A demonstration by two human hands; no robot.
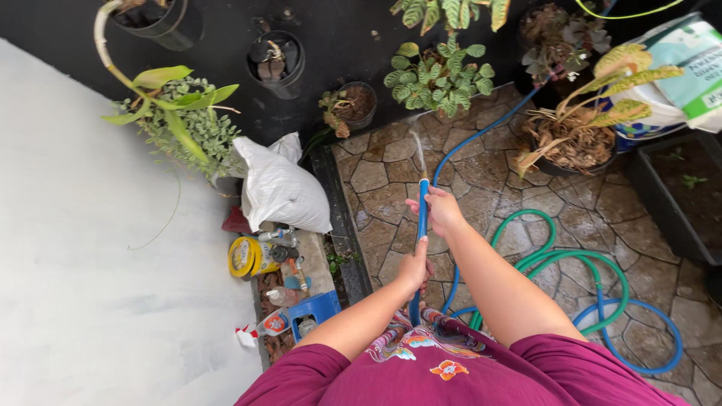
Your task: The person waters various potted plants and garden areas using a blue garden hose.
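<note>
Left hand point(414, 269): closed around blue hose point(422, 218), low on it.
Right hand point(441, 210): gripping hose near its tip.
Hose: over stone paving point(383, 203), spraying toward potted fern point(440, 75).

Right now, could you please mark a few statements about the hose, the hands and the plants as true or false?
1. Both hands grip the blue hose. True: the right hand is near the nozzle end, the left hand lower down.
2. Water leaves the hose tip. True.
3. A green hose lies coiled on the stone paving. True.
4. The white sack lies right of the hose. False: it lies left.
5. The yellow tub hangs on the wall. False: it sits on the ground.
</note>
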